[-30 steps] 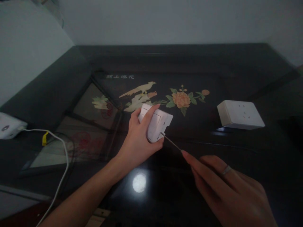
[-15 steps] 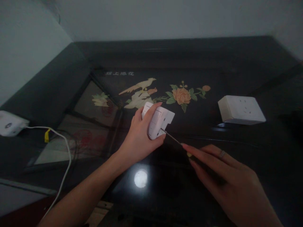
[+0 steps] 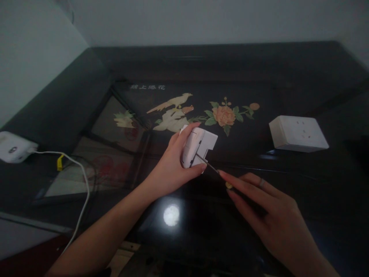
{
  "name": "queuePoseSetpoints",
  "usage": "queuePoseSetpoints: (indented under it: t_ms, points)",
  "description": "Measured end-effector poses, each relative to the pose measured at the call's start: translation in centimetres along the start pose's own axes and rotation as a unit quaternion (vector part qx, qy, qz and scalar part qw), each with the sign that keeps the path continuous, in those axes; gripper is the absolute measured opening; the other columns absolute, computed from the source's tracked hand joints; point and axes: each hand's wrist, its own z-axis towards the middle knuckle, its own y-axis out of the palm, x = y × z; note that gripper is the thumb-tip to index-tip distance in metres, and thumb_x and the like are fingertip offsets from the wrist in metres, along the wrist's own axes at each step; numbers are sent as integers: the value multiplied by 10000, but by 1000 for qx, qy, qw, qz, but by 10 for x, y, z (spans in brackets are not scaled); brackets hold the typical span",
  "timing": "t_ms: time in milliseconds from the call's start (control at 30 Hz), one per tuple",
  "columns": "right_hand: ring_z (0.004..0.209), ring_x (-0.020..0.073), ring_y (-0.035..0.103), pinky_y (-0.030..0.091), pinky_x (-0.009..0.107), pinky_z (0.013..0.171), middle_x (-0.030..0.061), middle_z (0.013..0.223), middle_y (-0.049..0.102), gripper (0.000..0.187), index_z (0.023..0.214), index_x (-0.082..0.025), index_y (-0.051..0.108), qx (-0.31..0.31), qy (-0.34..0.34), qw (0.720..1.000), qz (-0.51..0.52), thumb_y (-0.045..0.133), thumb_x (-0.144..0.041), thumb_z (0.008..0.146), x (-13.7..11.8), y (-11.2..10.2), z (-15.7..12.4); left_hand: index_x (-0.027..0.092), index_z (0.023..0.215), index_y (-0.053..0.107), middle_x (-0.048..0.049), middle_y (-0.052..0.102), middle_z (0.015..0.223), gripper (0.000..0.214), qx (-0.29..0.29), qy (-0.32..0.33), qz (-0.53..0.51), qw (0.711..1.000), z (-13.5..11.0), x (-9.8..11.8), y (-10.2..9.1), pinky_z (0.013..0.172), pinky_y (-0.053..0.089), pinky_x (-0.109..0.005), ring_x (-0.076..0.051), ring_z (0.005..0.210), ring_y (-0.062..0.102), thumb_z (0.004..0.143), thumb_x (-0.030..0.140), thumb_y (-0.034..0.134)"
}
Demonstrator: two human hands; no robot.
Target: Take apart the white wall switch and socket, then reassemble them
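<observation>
My left hand (image 3: 168, 167) is wrapped round a white wall switch (image 3: 198, 146), tilted up on its edge above the dark lacquered table (image 3: 219, 65). My right hand (image 3: 268, 213) grips a thin screwdriver (image 3: 208, 165), its index finger stretched along the shaft. The metal tip sits against the switch's lower side, close to my left thumb. A ring shows on one finger of my right hand.
A white socket box (image 3: 298, 133) lies on the table at the right. At the far left a small white device (image 3: 14, 147) stands with a white cable (image 3: 82, 192) running toward me. Painted bird and flower inlay (image 3: 221, 114) decorates the tabletop. A lamp reflection (image 3: 171, 215) shines near the front.
The switch has been tipped more upright in my left hand. My right hand has moved closer with the screwdriver, its tip staying at the switch's side.
</observation>
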Motion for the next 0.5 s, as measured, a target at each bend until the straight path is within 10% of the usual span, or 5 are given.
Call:
queuePoseSetpoints:
  t_ms: [500]
  points:
    - [732,70,672,546,115,666,-8,838,706,335,1200,-208,709,-7,33,996,85,586,-124,899,8,7,1,309,1414,299,-44,561,1246,854,-66,-25,-251,965,4,-3,4,911,514,-333,-227,1066,612,730,175,793]
